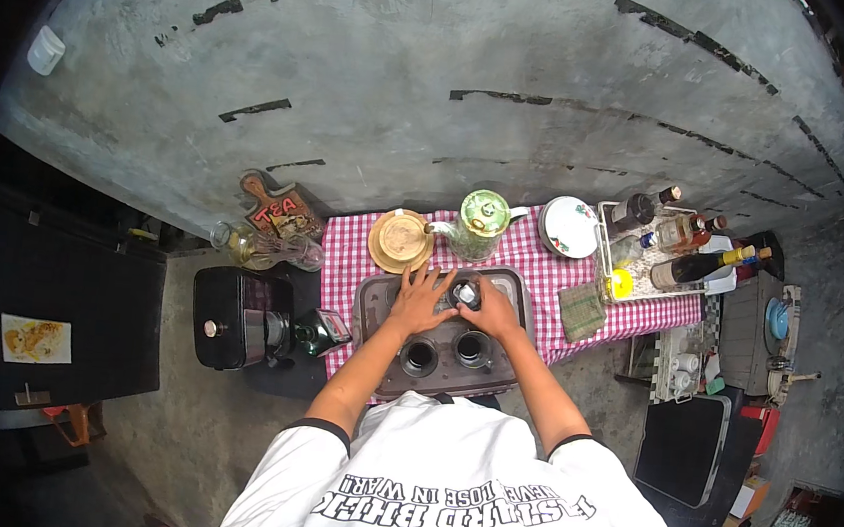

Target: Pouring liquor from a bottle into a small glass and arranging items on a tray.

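A brown serving tray (pixel 441 393) lies in front of me on a checkered cloth. At the tray's far side my right hand (pixel 494 311) curls around a small glass (pixel 466 293) with something whitish inside. My left hand (pixel 420 302) is spread with fingers apart over the tray, its thumb tip close to that glass. Whether the thumb touches it, I cannot tell. Nearer my body stand two glass cups with dark contents, a left cup (pixel 420 357) and a right cup (pixel 473 349). What lies beneath my left palm is hidden.
Behind the tray stand a green teapot (pixel 484 227), a round wooden-looking lid (pixel 400 237) and stacked plates (pixel 568 227). A folded cloth (pixel 581 312) and a wire basket of bottles (pixel 664 288) lie right. At left are a black appliance (pixel 229 314) and glass jars (pixel 239 244).
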`<state>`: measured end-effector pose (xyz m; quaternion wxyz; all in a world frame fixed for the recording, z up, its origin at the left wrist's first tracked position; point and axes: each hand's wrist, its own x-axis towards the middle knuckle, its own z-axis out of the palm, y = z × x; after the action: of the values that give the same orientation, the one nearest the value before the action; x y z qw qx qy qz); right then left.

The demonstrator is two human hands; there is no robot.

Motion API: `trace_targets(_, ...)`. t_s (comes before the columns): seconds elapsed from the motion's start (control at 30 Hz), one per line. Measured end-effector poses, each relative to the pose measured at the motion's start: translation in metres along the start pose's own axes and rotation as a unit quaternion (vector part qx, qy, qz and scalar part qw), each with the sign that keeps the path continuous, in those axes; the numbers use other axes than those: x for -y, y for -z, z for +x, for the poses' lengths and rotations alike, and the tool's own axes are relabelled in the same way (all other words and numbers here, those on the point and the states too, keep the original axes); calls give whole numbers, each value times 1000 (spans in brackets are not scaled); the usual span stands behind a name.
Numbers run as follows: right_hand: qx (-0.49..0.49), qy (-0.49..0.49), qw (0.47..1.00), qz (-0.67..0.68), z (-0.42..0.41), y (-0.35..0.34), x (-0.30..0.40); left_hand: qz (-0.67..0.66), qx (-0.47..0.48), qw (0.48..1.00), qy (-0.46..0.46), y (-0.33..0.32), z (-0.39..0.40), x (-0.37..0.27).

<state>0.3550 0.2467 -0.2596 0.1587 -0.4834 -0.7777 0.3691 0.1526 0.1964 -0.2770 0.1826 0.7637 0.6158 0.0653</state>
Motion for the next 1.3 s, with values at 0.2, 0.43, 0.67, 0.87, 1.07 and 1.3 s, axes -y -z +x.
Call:
trace_targets(0.2,0,0,1000,-2,0,1,-1,-1,0,1000,2,0,1,-1)
trace_targets(0.43,29,-27,999,-6,1,5,3,3,-13,1000,-3,-5,0,2)
trace_targets(0.67,24,-24,999,4,2,3,1,8,-17,1000,-4,-6,-1,2)
trace_targets(0.87,23,-24,999,0,3,3,2,5,-19,1000,-3,-6,-2,3)
trace_targets(1.07,31,-25,999,0,3,4,2,7,-13,1000,-1,-4,-1,2)
trace_targets(1.3,45,-34,998,-3,4,4,0,11,-9,1000,-1,-3,-1,1)
